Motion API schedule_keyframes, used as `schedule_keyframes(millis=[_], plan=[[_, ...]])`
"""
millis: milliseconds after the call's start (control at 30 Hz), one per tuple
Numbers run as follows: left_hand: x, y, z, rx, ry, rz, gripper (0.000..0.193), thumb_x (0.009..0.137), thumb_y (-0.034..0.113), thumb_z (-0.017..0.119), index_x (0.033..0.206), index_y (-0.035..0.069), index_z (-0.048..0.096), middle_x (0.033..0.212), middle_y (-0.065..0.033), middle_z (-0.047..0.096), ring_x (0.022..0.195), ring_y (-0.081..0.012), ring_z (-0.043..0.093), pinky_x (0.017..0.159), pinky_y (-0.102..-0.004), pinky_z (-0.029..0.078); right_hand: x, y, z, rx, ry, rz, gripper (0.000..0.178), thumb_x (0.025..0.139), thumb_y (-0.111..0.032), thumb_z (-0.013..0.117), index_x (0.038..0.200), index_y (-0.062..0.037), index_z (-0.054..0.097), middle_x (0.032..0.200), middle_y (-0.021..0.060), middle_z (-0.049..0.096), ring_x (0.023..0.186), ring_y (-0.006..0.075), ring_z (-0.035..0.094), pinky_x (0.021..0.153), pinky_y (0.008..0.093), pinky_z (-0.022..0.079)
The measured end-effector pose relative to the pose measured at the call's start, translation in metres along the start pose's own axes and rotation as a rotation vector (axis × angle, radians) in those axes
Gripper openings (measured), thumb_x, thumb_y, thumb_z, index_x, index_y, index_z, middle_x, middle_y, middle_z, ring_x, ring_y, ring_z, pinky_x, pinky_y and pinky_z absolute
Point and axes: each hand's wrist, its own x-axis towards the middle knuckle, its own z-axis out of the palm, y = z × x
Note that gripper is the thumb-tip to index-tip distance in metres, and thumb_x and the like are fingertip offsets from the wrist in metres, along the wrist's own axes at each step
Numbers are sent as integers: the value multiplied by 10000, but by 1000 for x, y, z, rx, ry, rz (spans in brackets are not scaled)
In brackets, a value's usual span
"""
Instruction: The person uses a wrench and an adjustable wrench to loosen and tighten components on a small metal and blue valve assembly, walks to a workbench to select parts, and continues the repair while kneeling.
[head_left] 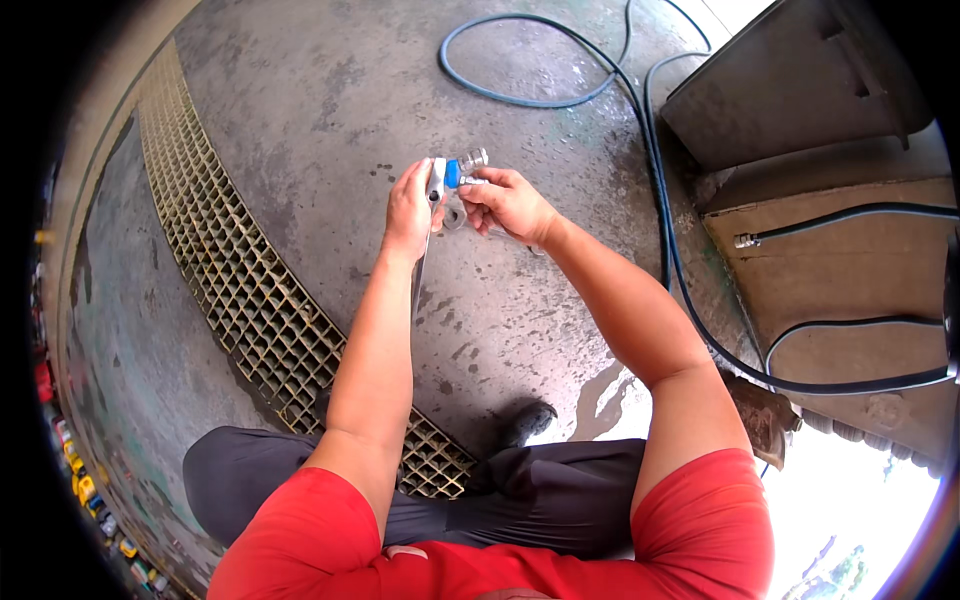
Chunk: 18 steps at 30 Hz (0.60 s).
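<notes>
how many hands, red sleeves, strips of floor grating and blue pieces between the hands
Hands: 2 (left hand, right hand)
Red sleeves: 2 (left sleeve, right sleeve)
Strips of floor grating: 1
Blue pieces: 1
Total: 6

Shiny metal tool (438, 176) and fitting (475, 159), rough concrete floor (505, 310)

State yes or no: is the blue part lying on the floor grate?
No, the blue part is between the left hand and right hand, apart from the floor grate.
</notes>
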Motion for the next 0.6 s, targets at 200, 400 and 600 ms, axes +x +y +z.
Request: schedule_keyframes(millis=[200,400,600], plan=[[1,0,-4,-4,-36,55,347,1018,372,399,946,74,561,660,-29,539,431,-101,453,391,-248,341,-6,-3,4,188,-60,79,194,911,-185,620,988,-10,592,742,64,598,618,176,613,507,321,516],[2,-3,-8,21,-52,84,343,1017,372,399,1000,72,566,692,-28,550,437,-97,460,390,-248,345,-7,-16,8,229,-68,171,198,928,-186,584,1020,-11,599,808,72,622,636,175,626,531,338,547],[4,-5,-9,34,-26,48,358,1012,388,404,921,82,567,658,-25,543,417,-107,457,382,-255,348,-2,-13,7,-56,18,74,222,924,-212,605,927,8,641,717,49,579,598,142,583,507,298,504]])
